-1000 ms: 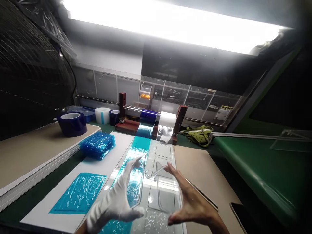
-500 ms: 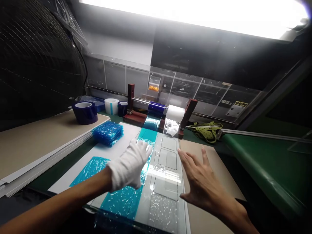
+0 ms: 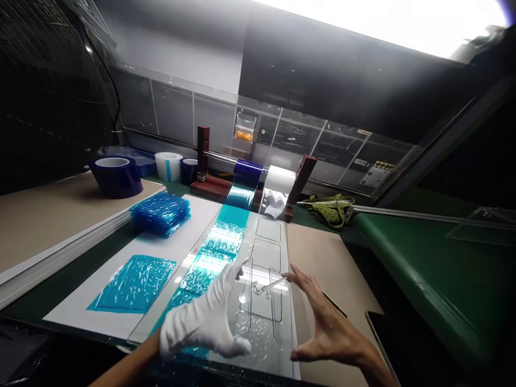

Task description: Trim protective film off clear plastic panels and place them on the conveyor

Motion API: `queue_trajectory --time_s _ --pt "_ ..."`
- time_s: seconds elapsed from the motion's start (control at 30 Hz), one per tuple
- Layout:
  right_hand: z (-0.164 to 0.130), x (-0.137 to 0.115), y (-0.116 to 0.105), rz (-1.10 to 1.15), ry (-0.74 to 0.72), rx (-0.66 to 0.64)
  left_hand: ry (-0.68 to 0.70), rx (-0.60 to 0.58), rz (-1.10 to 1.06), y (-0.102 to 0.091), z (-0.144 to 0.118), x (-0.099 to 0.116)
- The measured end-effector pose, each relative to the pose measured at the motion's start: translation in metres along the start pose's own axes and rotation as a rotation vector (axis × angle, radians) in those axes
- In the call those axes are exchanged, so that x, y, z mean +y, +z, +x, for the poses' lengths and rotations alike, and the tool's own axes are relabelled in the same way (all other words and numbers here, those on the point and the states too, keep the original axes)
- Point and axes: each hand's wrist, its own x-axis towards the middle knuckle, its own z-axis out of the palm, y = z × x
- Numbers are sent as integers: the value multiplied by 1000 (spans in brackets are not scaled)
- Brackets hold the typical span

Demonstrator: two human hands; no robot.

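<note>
My left hand (image 3: 212, 317), in a white glove, is over the glass sheet (image 3: 165, 298) with thumb and fingers spread. It is beside the blue film strip (image 3: 223, 236), which has clear bubbly marks. My bare right hand (image 3: 322, 317) is held opposite, fingers apart and curved, by the sheet's right edge. Between the hands lies the clear film strip (image 3: 268, 231), with outlined rounded rectangles under it. Thin transparent edges and a bright streak show there; I cannot tell whether they are a clear piece or reflections. Neither hand visibly grips anything.
Behind, a red stand (image 3: 203, 153) bears a blue film roll (image 3: 248, 168) and a white roll (image 3: 281, 177). To the left are a blue film sheet (image 3: 135, 282), a stack of blue-wrapped pieces (image 3: 161, 212) and a large blue roll (image 3: 116, 180). A green patterned bag (image 3: 332, 209) lies at right.
My left hand has drawn back from the blue strip towards me and turned its thumb side to the right. My right hand has come slightly lower, now facing the left. The view has shifted.
</note>
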Motion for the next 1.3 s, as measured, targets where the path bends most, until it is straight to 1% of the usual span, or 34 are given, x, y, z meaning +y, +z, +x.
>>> queue_trajectory --time_s 0.07,0.13,0.17,0.2,0.27,0.33,0.37,0.4,0.43,0.47,0.53,0.57,0.6,0.67,0.77,0.83,0.87,0.93,1.0,1.07,1.13,1.2,1.3 --pt "-3 -3 -6 -115 8 38 -41 -51 246 -9 6 7" --pt "-7 -6 -15 -208 16 54 -67 -81 480 -26 12 18" --pt "-9 -6 -20 -218 18 46 -68 -95 538 -35 14 23" --pt "-12 -6 -24 -200 17 27 -62 -118 543 -44 15 27" --pt "-19 0 -29 -91 -3 -42 -50 -205 434 -57 14 33" --pt "-27 12 -32 73 -40 -118 -70 -275 288 -60 10 32" --pt "-30 20 -32 149 -49 -140 -85 -275 240 -57 8 29" --pt "-31 31 -32 203 -36 -137 -104 -233 227 -52 5 24" --pt "-30 43 -32 225 6 -105 -128 -144 255 -43 4 17" --pt "-27 57 -32 214 75 -45 -151 -24 305 -33 2 10" --pt "-12 89 -30 117 255 113 -207 238 415 -7 1 -5" --pt "0 106 -28 55 345 185 -237 316 407 7 1 -12" --pt "13 124 -26 -1 416 238 -263 360 366 20 1 -18" --pt "41 158 -21 -71 506 270 -272 385 239 43 4 -28" --pt "79 196 -13 -97 524 229 -234 380 131 69 12 -41" --pt "94 210 -10 -103 518 200 -224 352 111 82 20 -53" --pt "97 213 -10 -109 519 192 -232 338 107 87 24 -59" --pt "94 211 -12 -131 520 199 -245 303 94 95 33 -72" --pt "79 201 -13 -154 519 216 -257 263 82 100 42 -82" --pt "57 185 -9 -166 530 214 -261 213 70 105 51 -87" --pt "37 167 2 -168 549 202 -248 165 59 108 59 -85" --pt "23 152 16 -166 566 217 -226 134 54 111 64 -78" --pt "13 128 31 -109 566 273 -180 116 55 110 56 -61"
